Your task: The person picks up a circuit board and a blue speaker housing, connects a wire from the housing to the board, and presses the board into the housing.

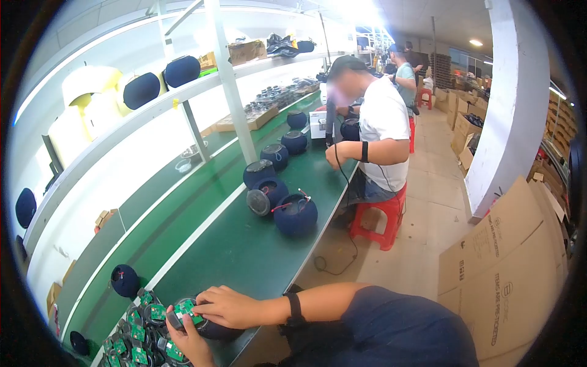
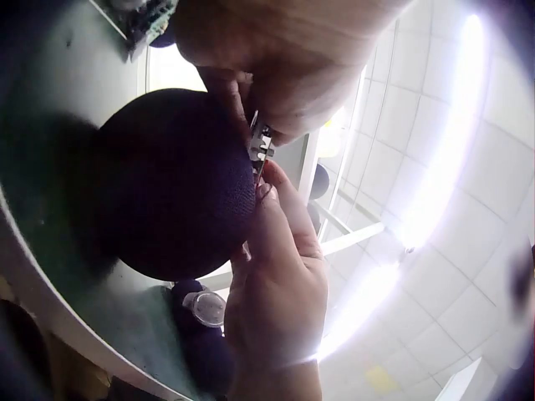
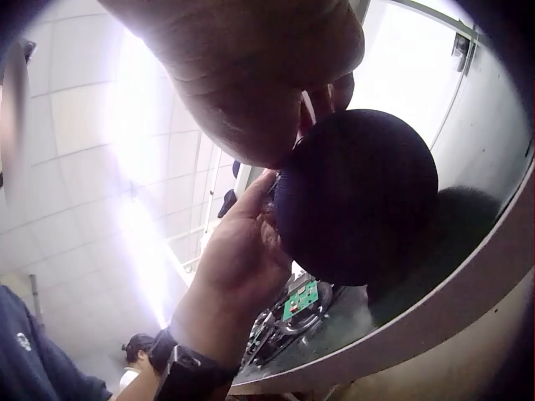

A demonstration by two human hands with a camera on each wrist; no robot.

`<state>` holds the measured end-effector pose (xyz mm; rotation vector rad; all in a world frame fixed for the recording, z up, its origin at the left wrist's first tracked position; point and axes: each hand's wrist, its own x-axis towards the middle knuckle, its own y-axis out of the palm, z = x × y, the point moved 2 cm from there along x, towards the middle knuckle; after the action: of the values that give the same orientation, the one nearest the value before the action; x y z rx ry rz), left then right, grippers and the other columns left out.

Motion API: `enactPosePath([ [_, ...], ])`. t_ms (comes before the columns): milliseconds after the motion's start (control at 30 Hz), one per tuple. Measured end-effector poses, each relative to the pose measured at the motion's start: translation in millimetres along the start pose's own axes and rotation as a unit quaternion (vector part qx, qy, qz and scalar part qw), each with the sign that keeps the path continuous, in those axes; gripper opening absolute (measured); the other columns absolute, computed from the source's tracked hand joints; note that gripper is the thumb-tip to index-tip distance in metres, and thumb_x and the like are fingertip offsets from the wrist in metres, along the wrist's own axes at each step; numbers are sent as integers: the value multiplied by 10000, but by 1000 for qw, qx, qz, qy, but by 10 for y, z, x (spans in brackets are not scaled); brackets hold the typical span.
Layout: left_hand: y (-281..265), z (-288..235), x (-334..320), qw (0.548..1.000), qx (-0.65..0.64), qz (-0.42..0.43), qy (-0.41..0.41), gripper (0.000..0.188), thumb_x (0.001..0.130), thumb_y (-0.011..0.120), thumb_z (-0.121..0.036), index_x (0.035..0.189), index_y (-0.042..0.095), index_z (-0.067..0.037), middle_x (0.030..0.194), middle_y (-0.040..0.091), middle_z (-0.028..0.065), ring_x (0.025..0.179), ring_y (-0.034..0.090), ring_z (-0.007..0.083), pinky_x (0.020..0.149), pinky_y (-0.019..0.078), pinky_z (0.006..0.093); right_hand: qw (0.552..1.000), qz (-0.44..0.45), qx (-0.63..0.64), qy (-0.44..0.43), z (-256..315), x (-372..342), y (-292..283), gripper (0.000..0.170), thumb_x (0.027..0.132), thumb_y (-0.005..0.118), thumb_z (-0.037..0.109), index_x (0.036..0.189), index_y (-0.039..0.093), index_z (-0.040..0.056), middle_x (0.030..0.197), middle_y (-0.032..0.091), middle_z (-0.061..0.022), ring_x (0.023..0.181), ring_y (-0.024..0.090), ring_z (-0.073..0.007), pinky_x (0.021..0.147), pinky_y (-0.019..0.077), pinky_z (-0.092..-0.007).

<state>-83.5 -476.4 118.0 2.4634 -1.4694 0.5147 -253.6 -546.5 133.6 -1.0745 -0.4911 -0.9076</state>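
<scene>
Both hands work close together at the near end of the bench, over a round, dark blue fabric speaker body (image 2: 180,184). My left hand (image 1: 192,344) grips a dark speaker unit whose top carries a green circuit board (image 1: 185,307). Across from it, my right hand (image 1: 231,307) has its fingertips at the board's edge. In the left wrist view, the right hand's thumb and finger pinch a thin red wire (image 2: 262,173) beside the board's metal edge (image 2: 261,142). Much of the speaker body's opening is hidden behind the hands.
A pile of dark units with green boards (image 1: 137,336) lies left of the hands. Several blue speaker bodies (image 1: 296,215) stand farther along the green bench (image 1: 220,244). Another person (image 1: 385,116) sits on a red stool (image 1: 382,220). Cardboard (image 1: 495,275) stands at right.
</scene>
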Motion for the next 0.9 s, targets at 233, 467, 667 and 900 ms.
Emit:
enactPosePath([
  [233,3,-2,2,1000,6,-12,5,422,1028,561,-104,1409,448,38,1264,562,117,1102,551,175,988,435,310,1000,-12,-24,-13,19,6,8,295,913,641,177,1200,640,108,1130,572,-90,1062,549,-291,872,421,-416],
  [467,27,-18,-13,999,-28,-27,-23,418,1025,563,-110,1402,459,38,1253,563,105,1095,542,171,988,426,303,1000,-6,-24,-7,-13,20,0,292,907,647,172,1196,652,129,1117,576,-84,1046,557,-281,848,417,-413],
  [667,38,3,-50,998,-25,-58,-18,469,1000,585,-104,1423,439,36,1224,583,118,1043,594,181,941,478,315,1000,26,13,5,-81,41,15,384,906,664,141,1287,646,183,1176,580,-71,1066,565,-269,859,408,-402],
  [900,53,20,-112,995,-37,-90,-30,474,986,584,-93,1428,449,12,1216,580,103,1022,596,172,887,513,298,999,36,27,1,-54,83,-17,394,890,668,130,1282,639,157,1165,579,-81,1050,572,-272,853,392,-411],
])
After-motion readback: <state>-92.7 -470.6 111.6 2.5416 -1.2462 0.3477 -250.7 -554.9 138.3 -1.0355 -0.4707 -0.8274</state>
